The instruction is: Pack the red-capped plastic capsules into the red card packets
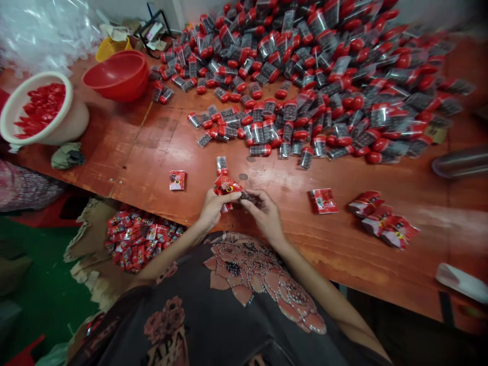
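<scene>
My left hand (212, 207) is closed around a small red printed packet (226, 186) at the near edge of the brown table (129, 152). My right hand (263, 211) meets it from the right, fingers pinched on a small dark tube (247, 197) at the packet's mouth. One clear tube with dark contents (221, 164) lies just beyond my hands. A loose red packet (177, 180) lies to the left and another (323, 200) to the right.
A big heap of red-capped clear tubes (324, 71) covers the far table. A pile of red packets (383, 218) lies right. A white tub of red caps (38, 109) and a red bowl (118, 76) stand left. A torn box of filled packets (139, 239) sits below.
</scene>
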Demonstrator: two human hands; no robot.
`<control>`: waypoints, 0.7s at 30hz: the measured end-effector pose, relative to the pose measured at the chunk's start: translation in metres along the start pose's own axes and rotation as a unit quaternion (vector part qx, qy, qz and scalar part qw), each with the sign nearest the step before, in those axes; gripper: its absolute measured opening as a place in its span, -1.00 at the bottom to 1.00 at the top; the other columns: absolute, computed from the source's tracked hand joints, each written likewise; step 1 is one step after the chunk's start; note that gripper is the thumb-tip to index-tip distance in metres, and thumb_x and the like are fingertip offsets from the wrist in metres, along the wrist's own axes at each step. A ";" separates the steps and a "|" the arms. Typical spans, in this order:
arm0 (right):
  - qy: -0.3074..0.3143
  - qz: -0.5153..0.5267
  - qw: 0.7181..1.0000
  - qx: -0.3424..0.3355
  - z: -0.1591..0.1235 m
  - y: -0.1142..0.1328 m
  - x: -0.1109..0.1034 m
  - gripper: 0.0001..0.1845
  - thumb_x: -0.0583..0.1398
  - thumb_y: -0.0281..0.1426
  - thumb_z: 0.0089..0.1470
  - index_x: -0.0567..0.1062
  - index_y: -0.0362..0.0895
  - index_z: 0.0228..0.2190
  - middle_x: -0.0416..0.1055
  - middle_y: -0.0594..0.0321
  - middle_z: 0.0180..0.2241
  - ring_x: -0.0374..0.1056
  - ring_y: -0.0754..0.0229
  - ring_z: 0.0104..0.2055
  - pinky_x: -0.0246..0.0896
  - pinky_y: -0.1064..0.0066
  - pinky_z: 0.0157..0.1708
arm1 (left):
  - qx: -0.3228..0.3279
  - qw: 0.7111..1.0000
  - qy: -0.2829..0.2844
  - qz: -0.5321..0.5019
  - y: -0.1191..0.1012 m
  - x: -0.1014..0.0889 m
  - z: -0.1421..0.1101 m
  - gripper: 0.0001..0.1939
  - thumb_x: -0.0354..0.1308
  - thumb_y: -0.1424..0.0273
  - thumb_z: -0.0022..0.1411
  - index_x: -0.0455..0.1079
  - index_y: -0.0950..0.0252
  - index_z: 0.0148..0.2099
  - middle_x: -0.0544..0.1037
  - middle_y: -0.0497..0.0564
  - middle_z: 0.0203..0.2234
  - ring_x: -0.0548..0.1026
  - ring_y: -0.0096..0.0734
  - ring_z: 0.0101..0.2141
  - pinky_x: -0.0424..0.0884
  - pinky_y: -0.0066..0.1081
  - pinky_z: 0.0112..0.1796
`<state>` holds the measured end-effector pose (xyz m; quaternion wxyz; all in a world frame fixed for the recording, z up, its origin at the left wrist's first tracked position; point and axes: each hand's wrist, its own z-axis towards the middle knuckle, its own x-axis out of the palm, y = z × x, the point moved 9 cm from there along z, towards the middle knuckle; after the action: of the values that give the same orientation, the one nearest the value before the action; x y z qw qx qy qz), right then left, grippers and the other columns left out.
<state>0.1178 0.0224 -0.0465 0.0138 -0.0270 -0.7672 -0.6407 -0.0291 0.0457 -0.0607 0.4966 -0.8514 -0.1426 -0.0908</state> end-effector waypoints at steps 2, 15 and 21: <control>-0.010 -0.060 0.996 -0.065 -0.002 0.016 -0.002 -0.79 0.23 -0.31 0.10 0.51 0.02 -0.17 0.40 0.26 -0.26 0.36 0.17 -0.21 0.33 0.25 -0.19 | 0.004 1.000 0.003 0.000 -0.002 -0.001 0.001 -0.63 0.48 0.34 -0.23 0.45 0.34 -0.36 0.51 -0.06 -0.51 0.36 -0.57 -0.60 0.27 -0.50 -0.60; -0.032 0.058 0.997 0.029 -0.005 -0.002 0.008 -0.54 0.21 -0.26 0.07 0.38 0.05 0.04 0.44 0.21 -0.23 0.40 0.17 -0.32 0.43 0.25 -0.34 | 0.034 0.998 -0.028 -0.035 -0.002 0.005 -0.008 -0.61 0.48 0.39 -0.23 0.44 0.33 -0.31 0.55 -0.06 -0.45 0.45 -0.52 -0.50 0.36 -0.46 -0.41; -0.065 -0.016 0.997 -0.043 -0.011 0.008 0.002 -0.61 0.16 -0.26 0.15 0.45 0.08 0.03 0.40 0.16 -0.11 0.36 0.09 -0.09 0.35 0.09 -0.04 | 0.071 0.989 -0.081 -0.098 0.001 0.013 -0.022 -0.55 0.46 0.42 -0.21 0.38 0.29 -0.23 0.57 -0.08 -0.38 0.50 -0.50 -0.42 0.39 -0.44 -0.29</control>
<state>0.1158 0.0131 -0.0367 -0.0478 -0.0567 -0.7388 -0.6699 -0.0168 0.0277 -0.0469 0.5312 -0.8006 -0.2709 -0.0594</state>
